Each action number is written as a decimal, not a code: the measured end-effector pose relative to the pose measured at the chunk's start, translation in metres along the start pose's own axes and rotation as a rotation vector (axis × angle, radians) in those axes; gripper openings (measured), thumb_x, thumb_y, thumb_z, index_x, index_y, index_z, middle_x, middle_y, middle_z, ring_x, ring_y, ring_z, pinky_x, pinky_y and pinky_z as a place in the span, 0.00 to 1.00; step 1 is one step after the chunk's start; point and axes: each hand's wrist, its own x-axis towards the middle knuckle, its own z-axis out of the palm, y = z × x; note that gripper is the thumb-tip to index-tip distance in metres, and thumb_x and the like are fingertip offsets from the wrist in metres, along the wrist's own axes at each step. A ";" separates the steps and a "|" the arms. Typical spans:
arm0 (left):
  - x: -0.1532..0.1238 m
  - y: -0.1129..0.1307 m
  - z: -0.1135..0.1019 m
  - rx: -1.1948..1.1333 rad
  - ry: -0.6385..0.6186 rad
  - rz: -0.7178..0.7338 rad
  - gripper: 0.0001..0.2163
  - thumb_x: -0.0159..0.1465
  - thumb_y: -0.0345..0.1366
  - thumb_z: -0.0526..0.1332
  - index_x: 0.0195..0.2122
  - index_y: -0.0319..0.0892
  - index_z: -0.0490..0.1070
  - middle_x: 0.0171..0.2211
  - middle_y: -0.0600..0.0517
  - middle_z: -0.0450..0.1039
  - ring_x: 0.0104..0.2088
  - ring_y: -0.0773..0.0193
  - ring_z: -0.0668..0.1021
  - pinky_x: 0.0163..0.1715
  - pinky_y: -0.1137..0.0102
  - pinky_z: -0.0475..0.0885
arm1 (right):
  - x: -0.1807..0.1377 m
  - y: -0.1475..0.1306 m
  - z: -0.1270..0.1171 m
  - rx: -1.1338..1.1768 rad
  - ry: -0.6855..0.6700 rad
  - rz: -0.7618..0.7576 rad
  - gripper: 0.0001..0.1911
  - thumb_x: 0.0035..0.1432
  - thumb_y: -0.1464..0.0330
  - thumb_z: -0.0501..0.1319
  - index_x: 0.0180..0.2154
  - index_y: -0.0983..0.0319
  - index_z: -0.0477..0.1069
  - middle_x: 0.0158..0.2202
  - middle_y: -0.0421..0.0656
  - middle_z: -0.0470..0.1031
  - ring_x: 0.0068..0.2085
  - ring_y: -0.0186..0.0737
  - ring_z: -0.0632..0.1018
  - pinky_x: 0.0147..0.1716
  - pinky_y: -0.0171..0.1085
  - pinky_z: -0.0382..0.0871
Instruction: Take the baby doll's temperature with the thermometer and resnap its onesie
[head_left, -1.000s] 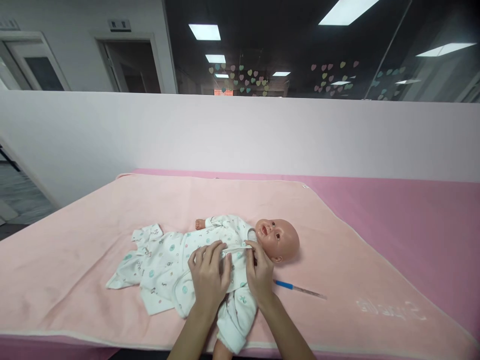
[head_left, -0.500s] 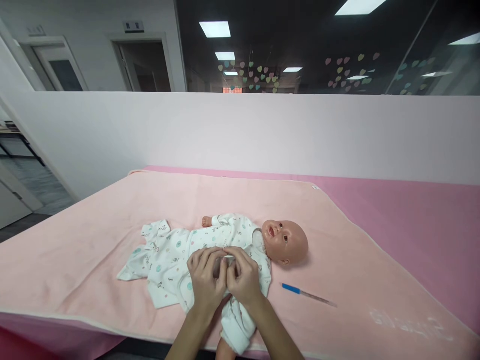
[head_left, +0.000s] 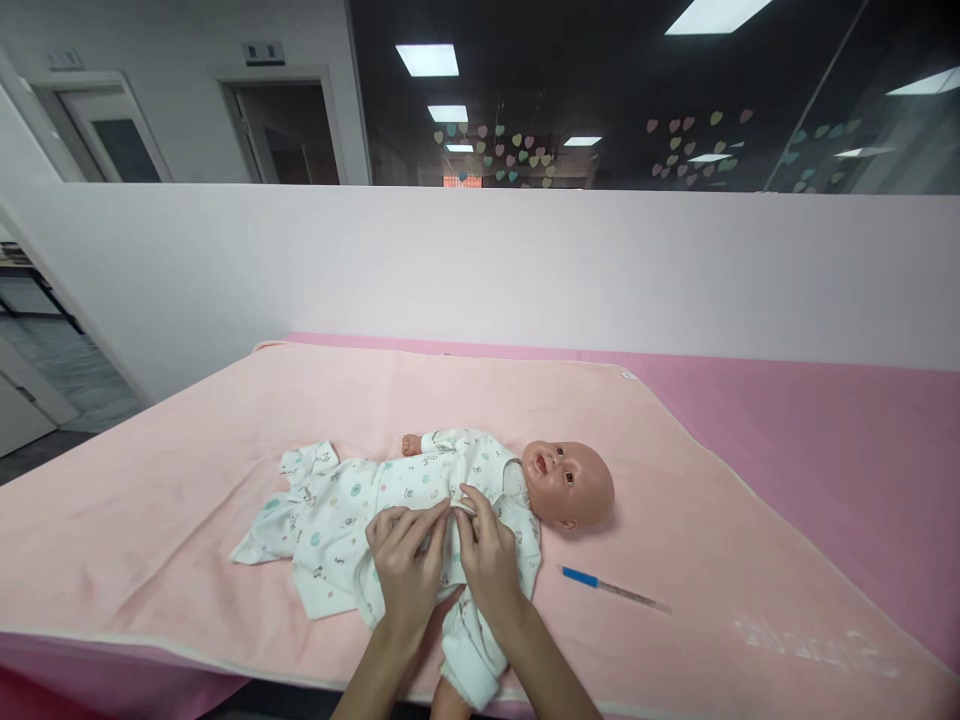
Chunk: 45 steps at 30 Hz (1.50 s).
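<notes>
A baby doll (head_left: 574, 485) lies on its back with its head to the right, dressed in a white printed baby outfit (head_left: 420, 480). Over its chest, my left hand (head_left: 409, 560) pinches the edge of the outfit between thumb and fingertips. Right beside it, my right hand (head_left: 487, 555) grips the same bit of cloth, fingertips nearly touching those of the left. Whatever fastening lies between the fingertips is too small to make out. The doll's near sleeve is bunched below my wrists, and its far hand (head_left: 411, 444) pokes out of the other cuff.
A peach blanket (head_left: 675, 480) covers the pink table surface (head_left: 840, 430). To the right of the doll lies a thin stick with a blue handle (head_left: 581, 577). A white low wall (head_left: 480, 270) with dark glass above stands behind the table.
My hands have opened out slightly from their cupped pose, and the pinched cloth now shows between the fingertips. The doll and the blue-handled stick stay in place.
</notes>
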 end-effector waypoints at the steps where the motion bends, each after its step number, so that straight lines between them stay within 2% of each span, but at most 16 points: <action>1: 0.000 0.000 -0.001 0.000 0.002 -0.001 0.07 0.60 0.35 0.57 0.35 0.47 0.75 0.26 0.54 0.75 0.31 0.62 0.70 0.37 0.63 0.60 | 0.000 0.000 0.000 0.000 0.003 0.008 0.15 0.61 0.68 0.48 0.46 0.64 0.66 0.35 0.46 0.77 0.33 0.37 0.79 0.30 0.32 0.72; 5: -0.001 0.004 -0.002 0.004 -0.016 0.030 0.07 0.60 0.35 0.57 0.33 0.48 0.75 0.27 0.54 0.76 0.31 0.62 0.71 0.37 0.63 0.60 | 0.001 -0.001 0.000 -0.024 0.033 0.038 0.14 0.61 0.67 0.48 0.45 0.64 0.67 0.33 0.46 0.77 0.30 0.38 0.78 0.27 0.32 0.71; 7: -0.002 0.004 -0.003 0.011 -0.034 0.036 0.07 0.60 0.35 0.56 0.32 0.48 0.75 0.28 0.54 0.76 0.32 0.62 0.71 0.37 0.63 0.59 | 0.001 -0.001 0.000 -0.032 0.048 0.008 0.14 0.61 0.68 0.47 0.43 0.63 0.68 0.34 0.46 0.77 0.32 0.38 0.78 0.29 0.32 0.71; 10: -0.002 0.002 -0.005 0.058 -0.044 0.007 0.07 0.60 0.35 0.57 0.34 0.47 0.75 0.30 0.53 0.76 0.33 0.61 0.71 0.39 0.63 0.59 | 0.002 0.000 0.000 -0.031 0.059 -0.043 0.13 0.61 0.70 0.47 0.39 0.62 0.69 0.34 0.45 0.77 0.34 0.37 0.78 0.32 0.32 0.71; 14: -0.005 -0.008 -0.012 0.129 -0.077 -0.034 0.07 0.58 0.36 0.58 0.36 0.46 0.73 0.34 0.51 0.74 0.36 0.58 0.70 0.41 0.61 0.58 | 0.003 -0.003 -0.002 -0.026 0.092 -0.032 0.12 0.61 0.71 0.48 0.38 0.62 0.68 0.32 0.45 0.75 0.33 0.36 0.77 0.31 0.33 0.71; 18: -0.009 -0.016 -0.020 0.110 -0.105 -0.071 0.08 0.60 0.36 0.54 0.36 0.45 0.72 0.35 0.50 0.73 0.39 0.57 0.70 0.40 0.61 0.59 | 0.002 -0.016 -0.001 -0.070 0.123 -0.061 0.14 0.59 0.73 0.46 0.39 0.64 0.69 0.43 0.52 0.72 0.38 0.39 0.76 0.33 0.35 0.71; 20: -0.010 -0.018 -0.021 0.093 -0.098 -0.091 0.08 0.60 0.36 0.53 0.34 0.45 0.71 0.33 0.51 0.73 0.38 0.57 0.70 0.38 0.62 0.59 | 0.000 -0.024 0.000 -0.078 0.064 -0.104 0.16 0.57 0.74 0.46 0.42 0.64 0.68 0.46 0.53 0.70 0.39 0.40 0.76 0.33 0.35 0.72; 24: -0.009 -0.016 -0.021 0.068 -0.101 -0.132 0.08 0.60 0.34 0.52 0.31 0.44 0.70 0.30 0.52 0.72 0.35 0.59 0.69 0.37 0.62 0.59 | -0.001 -0.033 0.003 0.010 -0.204 -0.147 0.16 0.56 0.75 0.47 0.43 0.62 0.68 0.39 0.46 0.74 0.37 0.37 0.76 0.33 0.32 0.71; 26: -0.010 -0.017 -0.022 0.045 -0.097 -0.136 0.08 0.60 0.34 0.52 0.31 0.45 0.70 0.30 0.52 0.72 0.34 0.59 0.69 0.37 0.62 0.59 | -0.001 -0.032 0.004 0.053 -0.265 -0.127 0.15 0.57 0.74 0.48 0.42 0.61 0.68 0.36 0.44 0.74 0.35 0.35 0.76 0.34 0.32 0.71; 32: -0.015 -0.022 -0.022 0.034 0.013 -0.177 0.04 0.59 0.37 0.57 0.34 0.45 0.69 0.30 0.53 0.73 0.35 0.59 0.71 0.40 0.61 0.61 | -0.003 -0.021 0.008 0.060 -0.236 -0.069 0.11 0.61 0.69 0.49 0.36 0.60 0.70 0.32 0.42 0.73 0.33 0.35 0.75 0.35 0.32 0.69; 40: -0.012 -0.019 -0.025 0.028 -0.079 -0.158 0.04 0.60 0.37 0.57 0.33 0.46 0.70 0.31 0.54 0.74 0.35 0.60 0.71 0.41 0.61 0.60 | -0.005 -0.018 0.012 -0.060 -0.202 -0.047 0.13 0.63 0.66 0.47 0.32 0.61 0.67 0.28 0.41 0.70 0.29 0.35 0.74 0.29 0.32 0.68; 45: -0.015 -0.018 -0.023 0.013 -0.037 -0.176 0.05 0.60 0.38 0.56 0.34 0.45 0.70 0.31 0.53 0.74 0.35 0.60 0.71 0.41 0.62 0.61 | -0.005 -0.021 0.012 -0.053 -0.151 -0.048 0.11 0.62 0.68 0.47 0.33 0.61 0.66 0.28 0.41 0.69 0.29 0.35 0.73 0.29 0.33 0.68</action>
